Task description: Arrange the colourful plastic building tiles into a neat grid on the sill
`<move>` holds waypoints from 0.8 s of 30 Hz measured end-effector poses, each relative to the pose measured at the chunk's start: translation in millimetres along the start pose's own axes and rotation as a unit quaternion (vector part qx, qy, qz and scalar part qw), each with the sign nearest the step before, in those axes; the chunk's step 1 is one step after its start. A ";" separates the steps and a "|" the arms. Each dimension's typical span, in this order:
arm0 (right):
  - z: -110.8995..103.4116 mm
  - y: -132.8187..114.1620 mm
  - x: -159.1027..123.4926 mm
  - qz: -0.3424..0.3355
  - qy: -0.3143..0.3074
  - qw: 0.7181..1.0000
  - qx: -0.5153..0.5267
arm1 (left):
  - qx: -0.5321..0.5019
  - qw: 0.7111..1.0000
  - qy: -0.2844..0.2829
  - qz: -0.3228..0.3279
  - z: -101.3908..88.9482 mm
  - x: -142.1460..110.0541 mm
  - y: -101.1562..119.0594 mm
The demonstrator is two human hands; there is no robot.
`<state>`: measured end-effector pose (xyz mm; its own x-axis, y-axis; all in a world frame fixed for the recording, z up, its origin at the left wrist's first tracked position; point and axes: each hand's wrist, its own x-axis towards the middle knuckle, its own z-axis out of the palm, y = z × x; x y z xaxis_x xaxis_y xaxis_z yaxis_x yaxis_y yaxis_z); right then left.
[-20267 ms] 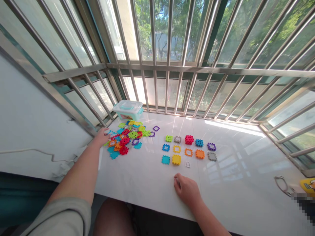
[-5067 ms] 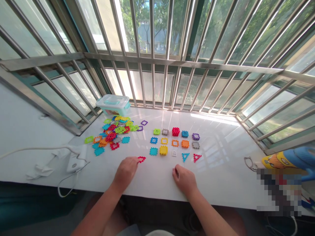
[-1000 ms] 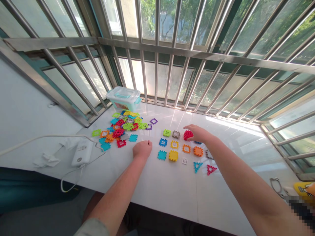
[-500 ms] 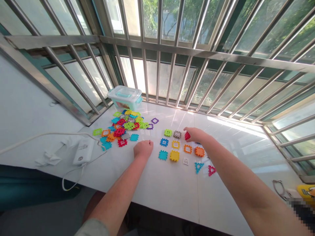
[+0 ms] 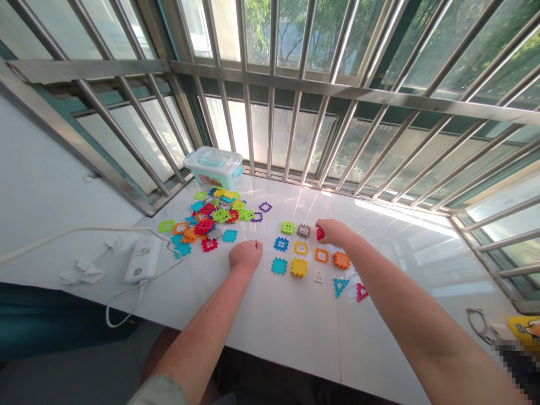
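The setting is a glossy white counter within a barred window bay. Nearest you, below your right hand and partly hidden by that forearm, lies a red triangle; a blue triangle and a small white lattice continue leftward. Your left hand rests clenched on the counter; you cannot tell whether it encloses anything. Just right of it sit a cyan square and a thick yellow block, probably stacked plates. The spaced rows presumably keep each colour and shape distinct. Your right hand grasps a red piece, its fingers wrapped round the sides, perhaps from above because neighbours stand close; whether it is lifted cannot be told. Beyond your left hand spreads a heap of flat, toothed, apparently plastic pieces, some pierced like windows. Behind it stands a box with a translucent lid and, farthest, a smooth metal guard.
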<state>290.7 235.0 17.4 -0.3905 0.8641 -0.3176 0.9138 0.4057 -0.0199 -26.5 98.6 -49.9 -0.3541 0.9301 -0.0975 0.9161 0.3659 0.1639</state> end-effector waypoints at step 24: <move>3.1 6.8 7.1 -0.048 -0.011 0.999 -0.009 | -0.005 1.000 -0.002 0.003 -1.9 -0.9 0.0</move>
<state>294.5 243.0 12.0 -0.4730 0.8146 -0.3357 0.8702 0.4916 -0.0331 -26.6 97.9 -47.9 -0.3477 0.9322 -0.1004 0.9161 0.3606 0.1753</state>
